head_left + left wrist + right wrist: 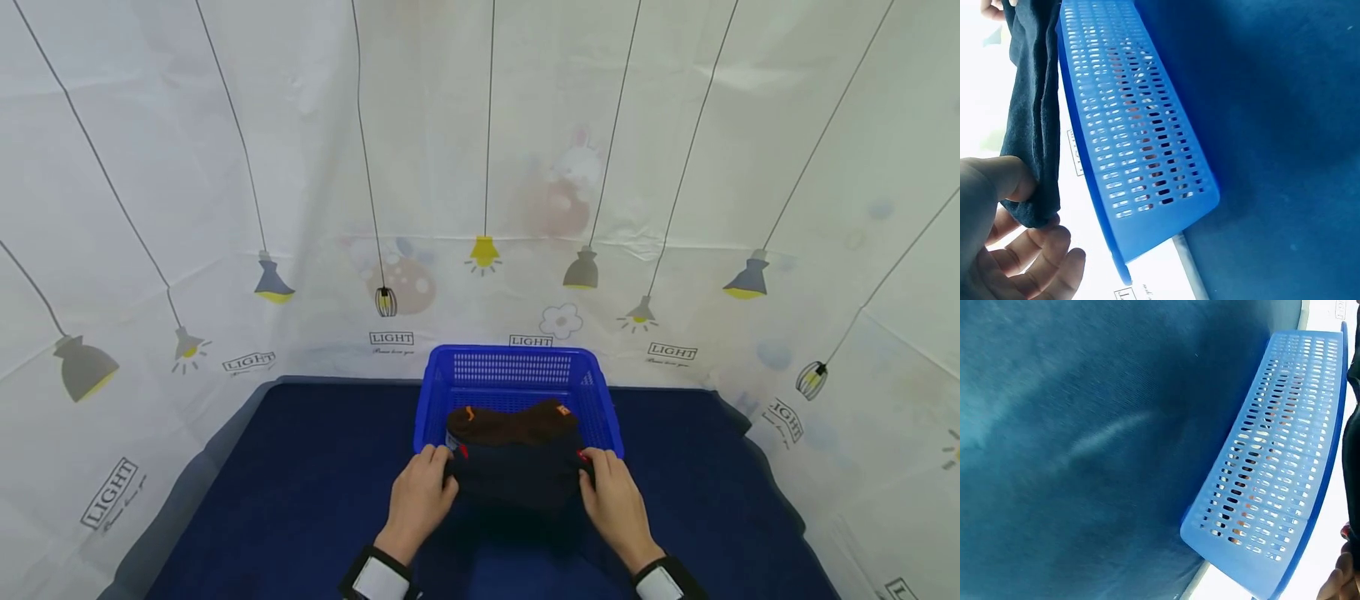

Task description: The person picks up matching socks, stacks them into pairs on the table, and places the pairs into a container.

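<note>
Dark navy socks [517, 477] with small red marks at both ends stretch between my two hands, over the near rim of the blue basket [424, 408]. My left hand [422, 493] pinches their left end between thumb and fingers; in the left wrist view the folded fabric [1036, 125] hangs beside the basket's slotted wall. At the other end my right hand [617, 500] pinches the fabric near a red mark. Only a few right fingertips [1342, 578] show in the right wrist view. Brown socks [513, 425] with orange marks lie in the basket, partly hidden behind the dark ones.
The basket stands on a dark blue cloth-covered surface [315, 483], near its back edge. White sheeting [450, 125] printed with hanging lamps rises behind and along both sides. Through the basket's slots, pieces of brown, orange and white show in both wrist views.
</note>
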`<state>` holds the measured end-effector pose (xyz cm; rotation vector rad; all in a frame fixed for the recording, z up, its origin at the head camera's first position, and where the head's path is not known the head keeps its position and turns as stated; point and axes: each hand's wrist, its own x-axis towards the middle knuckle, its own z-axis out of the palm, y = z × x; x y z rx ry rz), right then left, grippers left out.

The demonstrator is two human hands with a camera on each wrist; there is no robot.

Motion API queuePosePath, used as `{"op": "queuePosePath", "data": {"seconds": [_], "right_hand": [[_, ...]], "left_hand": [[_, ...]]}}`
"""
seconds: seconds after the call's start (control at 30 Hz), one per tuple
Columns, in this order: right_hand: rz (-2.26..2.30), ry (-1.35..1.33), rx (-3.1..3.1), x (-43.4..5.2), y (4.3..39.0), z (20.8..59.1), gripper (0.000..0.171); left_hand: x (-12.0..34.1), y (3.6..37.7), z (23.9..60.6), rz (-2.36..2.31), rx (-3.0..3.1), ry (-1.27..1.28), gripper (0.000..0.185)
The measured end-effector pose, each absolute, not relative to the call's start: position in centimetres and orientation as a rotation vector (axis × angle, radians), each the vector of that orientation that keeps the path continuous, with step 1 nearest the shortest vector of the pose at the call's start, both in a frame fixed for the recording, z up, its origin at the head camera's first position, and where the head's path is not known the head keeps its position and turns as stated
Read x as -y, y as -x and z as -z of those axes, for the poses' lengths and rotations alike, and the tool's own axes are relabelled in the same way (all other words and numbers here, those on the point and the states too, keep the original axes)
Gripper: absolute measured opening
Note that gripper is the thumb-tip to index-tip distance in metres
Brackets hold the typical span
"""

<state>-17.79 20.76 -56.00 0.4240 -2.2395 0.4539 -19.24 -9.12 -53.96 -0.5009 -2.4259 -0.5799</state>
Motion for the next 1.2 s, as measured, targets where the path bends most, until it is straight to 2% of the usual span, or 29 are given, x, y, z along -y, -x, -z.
{"op": "queuePosePath", "data": {"seconds": [1.2], "right_hand": [[-0.638,-0.355,2.569,-20.8,27.2,50.5,0.022]], "left_hand": [[6.7,29.1,49.8,0.525,2.73,0.468,0.02]]}}
